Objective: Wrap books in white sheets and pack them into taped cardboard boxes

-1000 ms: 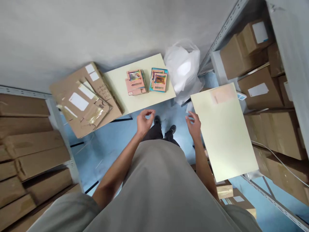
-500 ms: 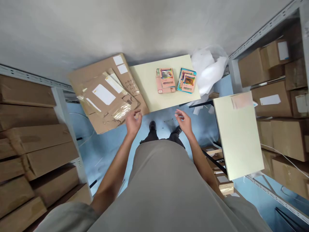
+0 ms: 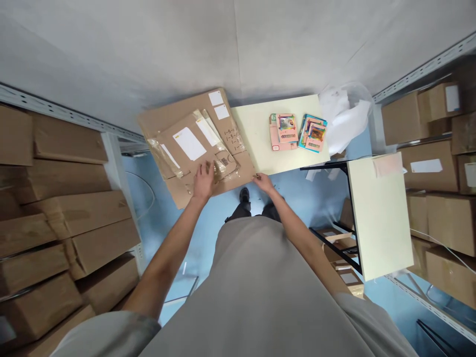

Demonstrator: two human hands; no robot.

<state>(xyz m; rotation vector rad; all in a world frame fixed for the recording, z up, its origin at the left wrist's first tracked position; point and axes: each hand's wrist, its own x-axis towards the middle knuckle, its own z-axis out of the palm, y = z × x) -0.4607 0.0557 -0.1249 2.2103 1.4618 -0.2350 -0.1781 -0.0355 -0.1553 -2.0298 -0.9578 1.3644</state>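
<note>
A large flattened cardboard box [image 3: 243, 161] lies over the left part of a cream table [image 3: 256, 119], with handwriting and two white labels near its right side. On top of it rests a smaller taped cardboard piece [image 3: 169, 136] bearing white labels. My left hand [image 3: 204, 183] is laid on the cardboard near its front edge, fingers slightly spread. At the large sheet's front right corner, my right hand [image 3: 265, 183] pinches the cardboard edge. To the right on the table are a pink box [image 3: 283, 130] and a stack of colourful card packs [image 3: 313, 134].
White plastic wrap [image 3: 345, 119] bulges beside the table's right end. A second cream table [image 3: 386, 218] with black legs stands to the right. Shelves of cardboard boxes [image 3: 100, 208] line the left, and more boxes [image 3: 431, 168] fill the right shelves. A wall rises behind.
My left hand has come down onto the cardboard. My right hand has moved left to the sheet's front right corner and closed on it. The view has shifted left.
</note>
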